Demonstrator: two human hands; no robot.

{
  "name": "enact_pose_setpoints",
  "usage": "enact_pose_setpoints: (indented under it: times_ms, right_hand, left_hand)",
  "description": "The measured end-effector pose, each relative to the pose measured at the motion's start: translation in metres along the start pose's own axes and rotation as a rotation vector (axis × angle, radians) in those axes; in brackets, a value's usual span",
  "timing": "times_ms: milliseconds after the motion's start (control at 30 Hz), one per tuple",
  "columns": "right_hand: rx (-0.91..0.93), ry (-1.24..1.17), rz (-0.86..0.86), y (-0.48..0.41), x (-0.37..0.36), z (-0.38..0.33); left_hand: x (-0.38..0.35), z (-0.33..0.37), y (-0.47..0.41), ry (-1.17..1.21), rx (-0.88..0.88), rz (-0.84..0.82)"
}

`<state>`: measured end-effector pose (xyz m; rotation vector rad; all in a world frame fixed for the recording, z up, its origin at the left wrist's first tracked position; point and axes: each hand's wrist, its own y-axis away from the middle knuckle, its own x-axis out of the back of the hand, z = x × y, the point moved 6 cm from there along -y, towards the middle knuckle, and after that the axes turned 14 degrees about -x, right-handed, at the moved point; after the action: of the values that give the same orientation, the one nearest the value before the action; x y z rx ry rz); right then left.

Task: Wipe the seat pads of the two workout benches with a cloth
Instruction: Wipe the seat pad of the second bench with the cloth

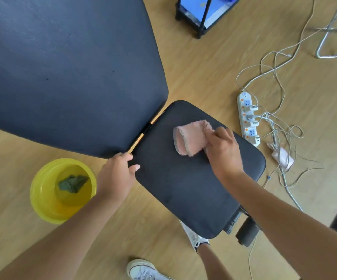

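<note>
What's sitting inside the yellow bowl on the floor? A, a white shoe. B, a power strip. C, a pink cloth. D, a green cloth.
D: a crumpled green cloth lies inside the yellow bowl, while the pink cloth is under the right hand on the seat pad.

Right hand [223,150] presses cloth [189,137]

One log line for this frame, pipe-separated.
step: wiping seat pad | right hand: presses pink cloth on pad | left hand: grips pad corner | yellow basin: on floor, green cloth inside
</note>
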<state>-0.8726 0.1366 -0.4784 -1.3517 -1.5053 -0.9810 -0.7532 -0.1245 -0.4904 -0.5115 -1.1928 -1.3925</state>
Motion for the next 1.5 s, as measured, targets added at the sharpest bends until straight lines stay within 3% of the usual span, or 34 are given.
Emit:
enact_pose_setpoints:
  times_ms: [67, 100, 133, 200, 267, 300, 367, 467, 500, 567, 633, 733, 833, 900, 933, 1033, 1133, 1200, 1267, 1367, 1433, 1500]
  right_hand:
    - [-0.169, -0.128, 0.048, 0.002, -0.016, -0.04]
    - [-0.169, -0.213, 0.0, 0.013, -0.029, -0.063]
    - [-0.109, -0.297, -0.085, 0.033, -0.041, -0.086]
    - [0.183, -0.285, -0.257, 0.087, -0.05, -0.123]
    - [0.494, -0.213, -0.358, 0.135, -0.046, -0.115]
    - [0.533, -0.194, -0.395, 0.141, -0.039, -0.095]
    - [0.393, -0.16, -0.35, 0.112, -0.017, -0.048]
    - [-0.111, -0.123, -0.112, 0.029, 0.005, 0.007]
    - [-0.239, -0.133, -0.06, 0.004, 0.005, 0.005]
    - [-0.296, -0.17, 0.012, -0.023, -0.006, -0.027]
    - [-0.18, -0.182, 0.007, -0.02, -0.029, -0.075]
    - [0.164, -0.22, -0.125, 0.055, -0.052, -0.128]
    - [0.426, -0.174, -0.328, 0.119, -0.037, -0.09]
    - [0.454, -0.101, -0.325, 0.11, -0.016, -0.044]
    - [0.359, -0.088, -0.271, 0.088, -0.006, -0.022]
    - [-0.19, -0.115, -0.065, 0.002, 0.004, 0.008]
    - [-0.368, -0.185, 0.038, -0.038, -0.02, -0.044]
    - [-0.216, -0.2, 0.019, -0.024, -0.042, -0.102]
    - [0.067, -0.234, -0.112, 0.021, -0.061, -0.148]
    - [0.399, -0.195, -0.298, 0.082, -0.063, -0.135]
    - [0.452, -0.121, -0.323, 0.084, -0.044, -0.088]
    - [0.252, -0.131, -0.219, 0.051, -0.015, -0.035]
  left_hand:
    - [0.001, 0.001, 0.0, -0.016, 0.001, -0.007]
    - [0.002, 0.0, 0.0, -0.024, 0.012, -0.015]
    - [0.001, -0.001, 0.0, -0.03, 0.022, -0.028]
    - [0.001, -0.002, -0.002, -0.044, 0.029, -0.044]
    - [0.001, -0.004, -0.003, -0.028, 0.017, -0.033]
    - [0.002, -0.005, -0.002, -0.011, 0.012, -0.023]
    - [0.002, -0.007, 0.0, 0.015, 0.021, -0.009]
    - [0.0, -0.006, 0.0, 0.018, 0.023, -0.006]
    - [0.0, -0.005, 0.0, 0.007, 0.025, -0.007]
    - [0.001, -0.003, -0.002, -0.02, 0.019, -0.011]
    - [0.005, -0.004, 0.0, -0.045, 0.03, -0.013]
    - [0.003, -0.006, -0.001, -0.095, 0.05, -0.029]
    - [0.002, -0.009, -0.002, -0.056, 0.052, -0.025]
    - [0.004, -0.008, -0.002, -0.031, 0.051, -0.009]
    - [0.004, -0.007, -0.001, -0.025, 0.052, -0.006]
    - [0.001, -0.006, 0.0, -0.024, 0.037, 0.009]
    - [-0.002, -0.007, 0.0, -0.02, 0.041, 0.006]
    - [-0.001, -0.007, 0.001, -0.027, 0.046, 0.005]
    - [0.0, -0.005, 0.001, -0.058, 0.041, 0.0]
    - [0.002, -0.006, 0.003, -0.098, 0.05, -0.011]
    - [0.003, -0.004, 0.003, -0.103, 0.015, -0.005]
    - [0.004, -0.004, 0.002, -0.062, 0.004, 0.013]
